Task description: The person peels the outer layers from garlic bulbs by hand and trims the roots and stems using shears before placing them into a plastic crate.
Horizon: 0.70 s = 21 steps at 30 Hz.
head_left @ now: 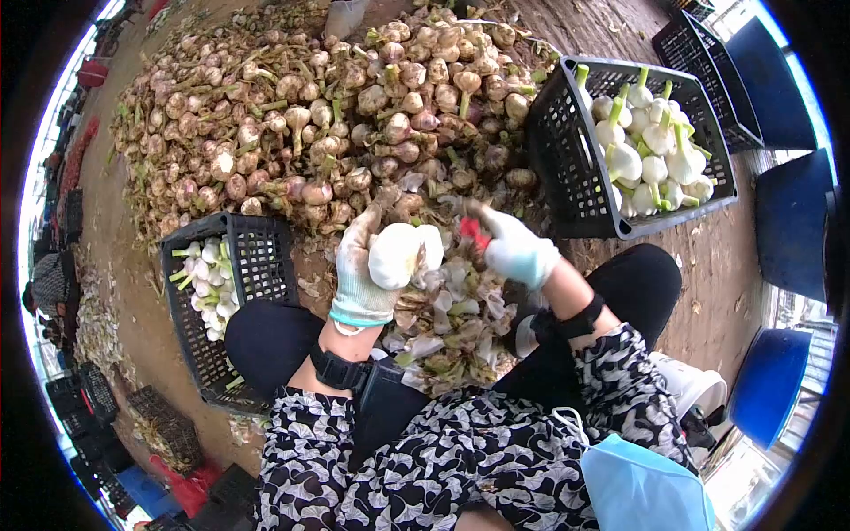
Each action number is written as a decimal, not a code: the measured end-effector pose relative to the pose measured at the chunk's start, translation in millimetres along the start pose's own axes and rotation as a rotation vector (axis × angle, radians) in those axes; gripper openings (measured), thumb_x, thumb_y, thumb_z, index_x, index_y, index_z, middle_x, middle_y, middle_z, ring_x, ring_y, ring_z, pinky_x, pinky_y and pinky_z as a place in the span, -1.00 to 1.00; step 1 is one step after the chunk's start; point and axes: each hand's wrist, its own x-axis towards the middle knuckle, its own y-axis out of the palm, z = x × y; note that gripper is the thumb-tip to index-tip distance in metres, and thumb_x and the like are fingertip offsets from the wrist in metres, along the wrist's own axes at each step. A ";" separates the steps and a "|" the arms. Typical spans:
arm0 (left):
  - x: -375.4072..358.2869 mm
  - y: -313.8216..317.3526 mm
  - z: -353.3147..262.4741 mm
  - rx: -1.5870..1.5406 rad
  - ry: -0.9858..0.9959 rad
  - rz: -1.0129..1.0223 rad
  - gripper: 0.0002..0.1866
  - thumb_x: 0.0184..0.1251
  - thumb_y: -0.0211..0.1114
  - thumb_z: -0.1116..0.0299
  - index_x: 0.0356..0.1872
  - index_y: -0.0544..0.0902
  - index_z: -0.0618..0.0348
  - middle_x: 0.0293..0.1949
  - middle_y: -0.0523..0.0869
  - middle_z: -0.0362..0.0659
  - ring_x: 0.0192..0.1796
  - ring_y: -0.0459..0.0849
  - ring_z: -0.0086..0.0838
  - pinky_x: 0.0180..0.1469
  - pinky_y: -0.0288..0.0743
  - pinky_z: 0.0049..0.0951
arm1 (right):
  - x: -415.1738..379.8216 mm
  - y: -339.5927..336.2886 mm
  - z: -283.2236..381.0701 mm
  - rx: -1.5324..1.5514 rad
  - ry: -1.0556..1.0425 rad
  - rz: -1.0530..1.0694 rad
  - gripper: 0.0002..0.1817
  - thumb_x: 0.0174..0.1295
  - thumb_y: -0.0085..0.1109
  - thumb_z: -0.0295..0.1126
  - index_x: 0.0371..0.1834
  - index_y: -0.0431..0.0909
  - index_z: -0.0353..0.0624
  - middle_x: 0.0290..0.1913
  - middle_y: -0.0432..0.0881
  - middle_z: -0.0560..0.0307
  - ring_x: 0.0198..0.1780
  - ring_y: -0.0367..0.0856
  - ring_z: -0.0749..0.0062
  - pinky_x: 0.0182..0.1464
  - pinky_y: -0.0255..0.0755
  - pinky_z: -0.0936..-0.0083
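Gloved in white, my left hand (359, 274) is closed round a peeled white garlic bulb (392, 257), with a pale layer of skin at the bulb's right side. To the right, my right hand (513, 248), also gloved, has its fingers wrapped round a small red tool (475, 234), whose working end is hard to make out. The two hands are apart. Beneath and between them lies a heap of loose peelings (456, 327). Just beyond the hands is a large pile of unpeeled garlic (292, 115).
A black crate (591, 226) of cleaned garlic with green stems stands at the right. Another black crate (266, 257) with smaller white bulbs is at the left. Blue barrels (770, 385) line the far right. A person (51, 288) is at the far left edge.
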 end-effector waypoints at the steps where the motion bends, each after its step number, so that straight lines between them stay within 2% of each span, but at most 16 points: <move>1: 0.9 -2.6 -0.1 0.004 -0.003 -0.001 -0.61 0.42 -0.08 0.14 0.01 0.48 0.25 -0.22 0.67 0.02 -0.29 0.71 -0.20 -0.24 0.66 -0.27 | 0.3 -1.6 11.4 0.415 -0.088 0.002 -0.45 0.17 0.15 -0.42 0.26 0.29 -0.19 0.00 0.56 0.02 -0.23 0.54 0.48 -0.12 0.44 0.56; 3: 5.7 -5.4 3.2 0.088 0.061 -0.048 -0.61 0.44 -0.10 0.15 0.02 0.47 0.25 -0.23 0.67 -0.01 -0.31 0.71 -0.23 -0.27 0.67 -0.28 | -13.9 -1.0 58.7 0.794 -0.083 0.107 -0.36 0.16 0.25 -0.35 0.29 0.21 -0.24 -0.01 0.49 0.17 -0.28 0.41 0.70 -0.17 0.40 0.68; 4: 10.4 -11.0 4.4 0.140 0.087 -0.036 -0.65 0.44 -0.11 0.19 -0.04 0.52 0.21 -0.26 0.68 -0.04 -0.33 0.70 -0.27 -0.31 0.67 -0.28 | -19.6 7.9 71.2 0.685 -0.035 0.115 -0.42 0.14 0.29 -0.33 0.20 0.31 -0.25 -0.08 0.53 0.18 -0.24 0.45 0.65 -0.18 0.41 0.63; 5: 12.4 -17.1 3.1 0.141 0.086 -0.035 -0.65 0.44 -0.11 0.19 -0.04 0.52 0.21 -0.26 0.68 -0.04 -0.33 0.70 -0.27 -0.31 0.67 -0.28 | -12.1 27.5 51.6 0.192 -0.284 -0.211 -0.54 0.14 0.29 -0.31 0.07 0.43 -0.26 -0.20 0.61 0.15 -0.24 0.48 0.64 -0.19 0.43 0.58; 7: 11.5 -22.6 -0.3 0.159 0.068 0.250 -0.71 0.42 -0.05 0.29 -0.10 0.59 0.20 -0.27 0.70 -0.07 -0.26 0.71 -0.31 -0.24 0.67 -0.27 | -20.4 35.1 62.0 0.044 -0.145 -0.312 -0.71 0.15 0.26 -0.35 -0.12 0.53 -0.26 -0.36 0.64 0.08 -0.32 0.54 0.55 -0.23 0.45 0.54; 9: 0.6 -21.6 5.2 0.094 0.034 0.101 -0.69 0.42 -0.06 0.28 -0.11 0.60 0.22 -0.27 0.71 -0.04 -0.25 0.70 -0.28 -0.24 0.66 -0.25 | -34.7 30.8 69.5 -0.096 -0.281 -0.259 -0.80 0.15 0.21 -0.39 -0.21 0.55 -0.26 -0.43 0.62 0.00 -0.41 0.59 0.40 -0.27 0.47 0.52; 10: 8.2 -32.3 6.3 0.137 0.083 0.011 -0.69 0.40 -0.03 0.25 -0.12 0.60 0.20 -0.28 0.71 -0.05 -0.26 0.70 -0.27 -0.25 0.65 -0.24 | -38.1 27.4 62.3 -0.034 -0.287 -0.105 -0.84 0.09 0.17 -0.47 -0.26 0.54 -0.26 -0.42 0.61 -0.07 -0.40 0.62 0.18 -0.32 0.49 0.44; 11: 16.0 -43.7 8.7 0.176 0.131 -0.080 -0.69 0.39 -0.01 0.22 -0.13 0.61 0.19 -0.30 0.71 -0.06 -0.26 0.70 -0.26 -0.26 0.64 -0.23 | -42.6 34.7 56.9 -0.011 -0.349 -0.020 -0.79 -0.04 0.11 -0.54 -0.27 0.55 -0.23 -0.47 0.58 -0.10 -0.36 0.62 -0.01 -0.28 0.50 0.33; 13: 19.0 -31.6 2.3 0.044 0.131 -0.290 -0.69 0.35 0.03 0.16 -0.15 0.60 0.16 -0.30 0.70 -0.07 -0.27 0.69 -0.23 -0.30 0.63 -0.22 | -51.8 57.2 60.0 -0.044 -0.498 0.211 -0.76 -0.06 0.11 -0.54 -0.26 0.55 -0.21 -0.41 0.60 -0.11 -0.29 0.63 0.00 -0.24 0.50 0.27; 14: 20.8 -31.3 -3.2 0.061 0.127 -0.262 -0.71 0.35 0.02 0.14 -0.16 0.58 0.10 -0.30 0.69 -0.08 -0.28 0.69 -0.22 -0.31 0.62 -0.17 | -45.8 56.1 54.0 -0.199 -0.421 0.301 -0.76 -0.04 0.11 -0.50 -0.24 0.57 -0.20 -0.33 0.61 -0.13 -0.22 0.62 0.03 -0.18 0.49 0.25; 15: 21.1 -30.9 -7.9 0.086 0.120 -0.232 -0.72 0.34 0.01 0.13 -0.16 0.57 0.04 -0.29 0.68 -0.09 -0.28 0.69 -0.21 -0.33 0.61 -0.12 | -40.7 44.3 55.5 -0.305 -0.127 0.382 -0.79 0.06 0.17 -0.34 -0.30 0.57 -0.23 -0.34 0.59 -0.14 -0.21 0.57 -0.05 -0.16 0.46 0.22; 17: 17.1 -30.5 -7.6 0.253 0.206 -0.218 -0.73 0.34 0.02 0.07 -0.18 0.56 -0.04 -0.29 0.69 -0.12 -0.26 0.69 -0.23 -0.25 0.60 -0.05 | -31.3 26.4 29.2 -0.752 -0.154 0.119 -0.75 0.10 0.18 -0.25 -0.31 0.57 -0.22 -0.36 0.56 -0.13 -0.23 0.55 -0.05 -0.18 0.44 0.22; 18: 18.1 -21.9 -5.6 0.195 0.174 -0.323 -0.72 0.34 0.02 0.03 -0.17 0.56 -0.06 -0.28 0.69 -0.14 -0.23 0.69 -0.24 -0.20 0.59 -0.04 | -27.8 24.4 18.5 -0.627 -0.257 -0.175 -0.71 0.10 0.21 -0.19 -0.31 0.56 -0.21 -0.36 0.55 -0.10 -0.24 0.53 -0.04 -0.19 0.43 0.21; 19: 19.5 -13.8 -0.9 0.131 0.138 -0.427 -0.70 0.34 0.02 0.00 -0.17 0.56 -0.08 -0.26 0.68 -0.15 -0.21 0.68 -0.25 -0.16 0.58 -0.03 | -21.0 27.0 15.6 -0.340 -0.229 -0.312 -0.70 0.11 0.18 -0.18 -0.27 0.56 -0.20 -0.34 0.55 -0.10 -0.25 0.52 -0.05 -0.18 0.42 0.19; 21: 38.1 -24.7 8.8 0.140 0.115 -0.421 -0.60 0.31 0.03 -0.09 -0.10 0.56 -0.03 -0.16 0.68 -0.18 -0.09 0.66 -0.27 -0.02 0.55 -0.10 | -15.6 36.9 12.7 -0.403 -0.190 -0.153 -0.67 0.08 0.18 -0.18 -0.23 0.55 -0.22 -0.26 0.59 -0.14 -0.16 0.57 -0.04 -0.11 0.44 0.21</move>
